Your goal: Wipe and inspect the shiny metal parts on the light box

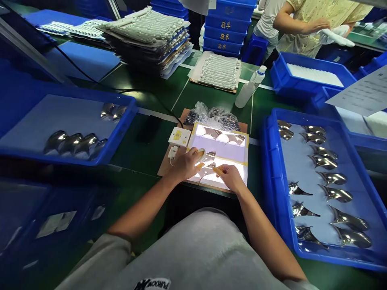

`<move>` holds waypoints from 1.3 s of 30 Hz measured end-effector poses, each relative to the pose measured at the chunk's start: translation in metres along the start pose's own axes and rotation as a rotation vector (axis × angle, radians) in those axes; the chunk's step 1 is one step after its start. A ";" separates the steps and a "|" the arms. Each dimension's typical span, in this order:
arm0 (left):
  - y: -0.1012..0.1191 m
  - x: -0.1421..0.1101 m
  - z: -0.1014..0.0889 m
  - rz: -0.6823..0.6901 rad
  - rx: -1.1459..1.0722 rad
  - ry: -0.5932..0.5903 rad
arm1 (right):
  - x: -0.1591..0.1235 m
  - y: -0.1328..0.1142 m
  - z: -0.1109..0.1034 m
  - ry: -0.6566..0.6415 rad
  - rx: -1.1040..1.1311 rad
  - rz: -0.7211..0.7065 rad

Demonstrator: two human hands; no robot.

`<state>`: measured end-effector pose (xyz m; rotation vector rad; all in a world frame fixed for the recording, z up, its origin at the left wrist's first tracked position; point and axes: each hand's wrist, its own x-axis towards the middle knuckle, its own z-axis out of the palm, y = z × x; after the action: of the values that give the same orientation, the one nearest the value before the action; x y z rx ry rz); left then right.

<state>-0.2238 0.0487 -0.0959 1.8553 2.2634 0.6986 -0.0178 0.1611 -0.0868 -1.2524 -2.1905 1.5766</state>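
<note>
A lit white light box (229, 155) with a yellow border lies in the middle of the green table. Several shiny curved metal pieces (222, 137) rest along its far edge. My left hand (185, 164), with yellow finger cots, is curled over small metal pieces (210, 161) at the box's near left. My right hand (230, 177) pinches with a yellow-capped finger at the same cluster, on the near edge of the box.
A blue tray (273, 193) on the right holds several chrome pieces on a white liner. Another blue tray (121, 129) on the left holds several more. A switch box (179, 136), crumpled plastic (211, 117), a squeeze bottle (250, 86), stacked white trays (148, 32), blue crates and a person stand behind.
</note>
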 end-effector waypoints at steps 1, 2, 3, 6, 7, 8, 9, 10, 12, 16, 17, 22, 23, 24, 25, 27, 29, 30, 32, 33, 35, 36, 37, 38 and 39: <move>-0.001 -0.001 0.001 -0.001 -0.009 0.006 | -0.001 0.001 0.001 0.003 -0.006 0.006; -0.001 -0.003 0.000 -0.001 -0.020 0.014 | -0.002 0.002 0.002 0.004 -0.011 0.012; -0.002 -0.005 -0.001 -0.002 -0.033 0.026 | -0.003 0.002 0.003 0.006 -0.015 0.018; -0.005 -0.009 -0.006 -0.014 -0.068 0.069 | -0.005 0.004 0.003 0.030 -0.018 0.037; -0.005 -0.011 -0.008 -0.021 -0.078 0.084 | -0.005 0.004 0.003 0.049 -0.018 0.045; -0.005 -0.013 -0.010 -0.029 -0.094 0.103 | -0.005 0.003 0.002 0.071 -0.016 0.054; -0.005 -0.016 -0.013 -0.036 -0.115 0.123 | -0.004 0.003 0.002 0.095 -0.013 0.061; -0.003 -0.019 -0.015 -0.042 -0.140 0.144 | -0.003 0.002 0.001 0.121 -0.011 0.067; 0.002 -0.026 -0.018 -0.052 -0.184 0.187 | 0.000 -0.001 -0.001 0.179 -0.010 0.066; 0.019 -0.044 -0.016 -0.045 -0.200 0.185 | 0.010 -0.008 0.000 0.248 -0.019 0.039; 0.023 -0.049 -0.014 -0.036 -0.194 0.166 | 0.013 -0.010 0.001 0.246 -0.013 0.036; 0.033 -0.065 0.002 -0.021 -0.029 0.001 | 0.030 -0.014 0.010 0.227 0.117 0.022; 0.033 -0.065 0.004 -0.023 0.003 -0.023 | 0.033 -0.014 0.012 0.223 0.143 0.014; 0.034 -0.066 0.006 -0.021 0.024 -0.038 | 0.035 -0.013 0.014 0.219 0.163 0.008; 0.034 -0.066 0.007 -0.019 0.037 -0.044 | 0.037 -0.013 0.016 0.216 0.179 0.003; 0.036 -0.066 0.007 -0.009 0.047 -0.046 | 0.039 -0.012 0.017 0.211 0.212 -0.004; 0.039 -0.068 0.003 -0.002 0.042 -0.040 | 0.038 -0.011 0.015 0.211 0.236 -0.012; 0.040 -0.070 0.000 0.003 0.030 -0.031 | 0.036 -0.010 0.013 0.212 0.244 -0.016; 0.040 -0.073 -0.009 0.018 -0.012 0.012 | 0.030 -0.007 0.008 0.206 0.262 -0.024; 0.038 -0.072 -0.014 0.025 -0.034 0.049 | 0.025 -0.004 0.006 0.195 0.271 -0.029; 0.032 -0.067 -0.024 0.032 -0.057 0.135 | 0.014 0.001 0.001 0.156 0.291 -0.041; 0.028 -0.061 -0.029 0.029 -0.054 0.165 | 0.009 0.004 0.000 0.133 0.300 -0.044; 0.024 -0.053 -0.032 0.020 -0.043 0.177 | 0.004 0.006 0.000 0.111 0.310 -0.046; 0.020 -0.044 -0.033 0.006 -0.024 0.166 | 0.000 0.008 0.001 0.092 0.323 -0.047; 0.016 -0.034 -0.033 -0.013 0.004 0.131 | -0.003 0.010 0.003 0.075 0.339 -0.049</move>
<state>-0.2141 0.0098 -0.0657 1.8456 2.3549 0.8372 -0.0122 0.1575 -0.0952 -1.1249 -1.7972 1.7564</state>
